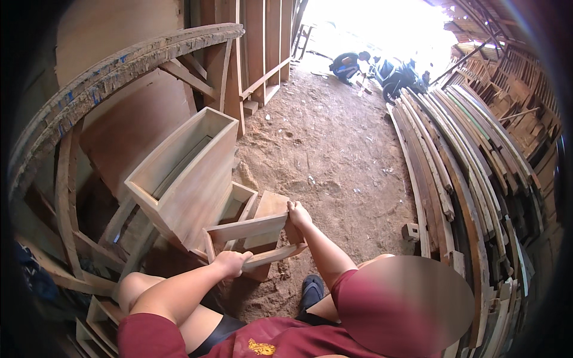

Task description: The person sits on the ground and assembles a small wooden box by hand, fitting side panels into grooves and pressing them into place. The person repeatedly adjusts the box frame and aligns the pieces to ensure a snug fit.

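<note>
Frame: wooden frame (271, 255), rect., open-centred, held tilted in front of seated person's knees.
L hand: left hand (231, 264) closed on near rail, toward its L end.
R hand: right hand (298, 216) closed round far R corner.
L edge: frame's L end just beside tall box (197, 179) and small box (249, 196); contact w/ either can't be confirmed, overlap in view.
Far edge: loose board (271, 206) directly beyond, partly behind frame.
R side room: sandy ground (352, 179) runs to timber stack (444, 197), well apart; wood block (410, 231) at stack's foot.
Obstructions L: worn curved bench (137, 62).
Far end: crouching co-worker (346, 65).
</note>
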Available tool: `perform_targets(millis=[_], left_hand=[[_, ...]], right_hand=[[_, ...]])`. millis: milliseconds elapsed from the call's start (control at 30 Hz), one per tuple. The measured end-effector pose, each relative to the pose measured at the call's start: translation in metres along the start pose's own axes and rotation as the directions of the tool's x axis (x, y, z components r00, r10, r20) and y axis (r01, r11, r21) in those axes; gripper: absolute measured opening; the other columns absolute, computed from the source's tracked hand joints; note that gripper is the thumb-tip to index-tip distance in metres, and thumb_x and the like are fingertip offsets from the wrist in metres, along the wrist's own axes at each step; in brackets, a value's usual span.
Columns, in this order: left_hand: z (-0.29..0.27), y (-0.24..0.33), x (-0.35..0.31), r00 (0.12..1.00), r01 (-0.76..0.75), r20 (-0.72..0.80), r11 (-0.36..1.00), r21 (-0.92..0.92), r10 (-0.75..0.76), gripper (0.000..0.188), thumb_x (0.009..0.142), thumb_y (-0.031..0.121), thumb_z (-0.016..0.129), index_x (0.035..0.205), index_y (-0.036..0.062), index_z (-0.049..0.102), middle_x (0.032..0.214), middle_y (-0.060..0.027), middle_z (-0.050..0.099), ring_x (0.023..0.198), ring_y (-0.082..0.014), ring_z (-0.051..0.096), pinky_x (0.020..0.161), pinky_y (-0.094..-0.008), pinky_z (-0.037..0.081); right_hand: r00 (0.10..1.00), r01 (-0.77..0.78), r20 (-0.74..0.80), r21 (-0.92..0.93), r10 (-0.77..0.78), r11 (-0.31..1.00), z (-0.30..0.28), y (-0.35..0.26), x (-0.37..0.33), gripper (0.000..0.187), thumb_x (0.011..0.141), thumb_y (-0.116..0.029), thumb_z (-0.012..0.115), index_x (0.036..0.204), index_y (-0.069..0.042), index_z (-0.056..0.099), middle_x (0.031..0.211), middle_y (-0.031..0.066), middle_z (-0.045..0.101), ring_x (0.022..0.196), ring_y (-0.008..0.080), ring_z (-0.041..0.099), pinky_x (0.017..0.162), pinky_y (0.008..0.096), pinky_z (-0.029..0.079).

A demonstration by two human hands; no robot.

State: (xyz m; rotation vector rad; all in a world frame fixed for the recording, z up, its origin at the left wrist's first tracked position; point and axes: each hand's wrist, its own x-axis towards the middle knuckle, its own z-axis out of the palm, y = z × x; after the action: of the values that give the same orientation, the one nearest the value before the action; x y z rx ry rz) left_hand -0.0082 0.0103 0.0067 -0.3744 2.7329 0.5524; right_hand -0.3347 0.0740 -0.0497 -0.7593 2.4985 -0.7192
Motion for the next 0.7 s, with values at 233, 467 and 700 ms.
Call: perform_targets(millis=[233,467,700], left_hand=[[0.003,-0.003,-0.003,1.0,0.014,0.02,1.0,-0.002,-0.014,0.049,0.08,0.009,0.06,0.128,0.0166,0.052,0.102,-0.0182,0.072,0.096,-0.0356,0.07,0.08,-0.0483,0.055],[0.013,-0.01,0.0,0.999,0.036,0.036,0.999,0.0,-0.036,0.062,0.078,0.011,0.064,0.137,0.0181,0.048,0.104,-0.0175,0.071,0.096,-0.0356,0.07,0.081,-0.0473,0.055],[0.012,-0.011,-0.004,0.996,0.067,0.058,0.998,0.001,-0.067,0.065,0.077,0.011,0.064,0.14,0.0194,0.047,0.105,-0.0181,0.071,0.097,-0.0353,0.07,0.082,-0.0474,0.055]], right_hand=[[0.995,0.092,-0.033,-0.034,-0.094,0.995,-0.004,-0.017,-0.035,0.068,0.096,-0.065,0.041,0.128,-0.005,0.046,0.12,0.0302,0.064,0.116,0.0441,0.06,0.098,0.0504,0.044],[0.998,0.055,-0.021,-0.073,-0.056,0.996,-0.003,-0.02,-0.031,0.055,0.104,-0.052,0.028,0.13,-0.006,0.044,0.121,0.0296,0.063,0.116,0.0473,0.058,0.1,0.0538,0.042],[0.966,0.253,0.088,-0.152,-0.242,0.955,-0.002,-0.015,-0.033,0.052,0.103,-0.05,0.034,0.135,-0.01,0.045,0.126,0.0287,0.062,0.116,0.0458,0.059,0.1,0.0514,0.044]])
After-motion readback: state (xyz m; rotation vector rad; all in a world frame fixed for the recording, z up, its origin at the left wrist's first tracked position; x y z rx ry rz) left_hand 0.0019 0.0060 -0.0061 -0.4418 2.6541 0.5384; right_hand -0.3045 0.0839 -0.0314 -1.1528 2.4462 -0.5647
